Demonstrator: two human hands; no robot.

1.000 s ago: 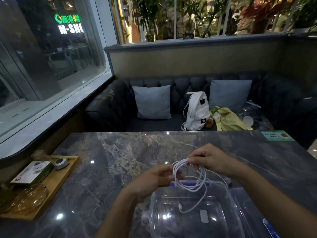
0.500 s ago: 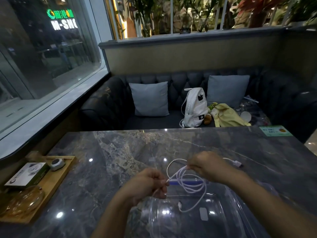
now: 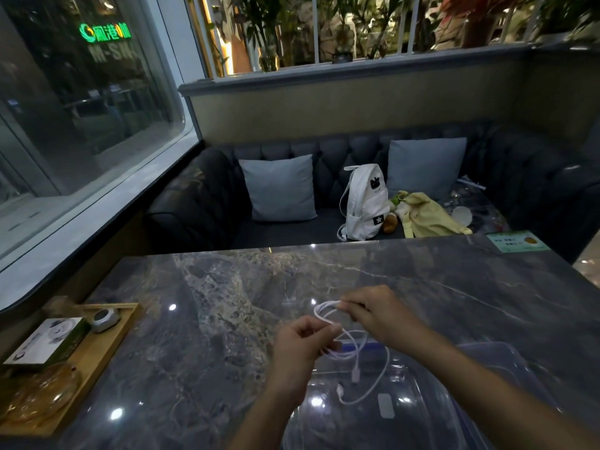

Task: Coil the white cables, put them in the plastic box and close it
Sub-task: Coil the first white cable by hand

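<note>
We are winding the white cable (image 3: 354, 349) over the open plastic box (image 3: 431, 414) at six o'clock, left hand (image 3: 302, 349) clamping the gathered loops, right hand (image 3: 373, 315) pinching a fresh turn. The coil is looking tighter than a second ago, plugs dangling boxward. The table (image 3: 227, 287) is lying open toward twelve.

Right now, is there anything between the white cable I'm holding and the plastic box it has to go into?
Nothing visible. The white cable hangs from both hands directly over the open plastic box, its loose end dangling toward the inside. No lid covers the opening below the cable.
</note>
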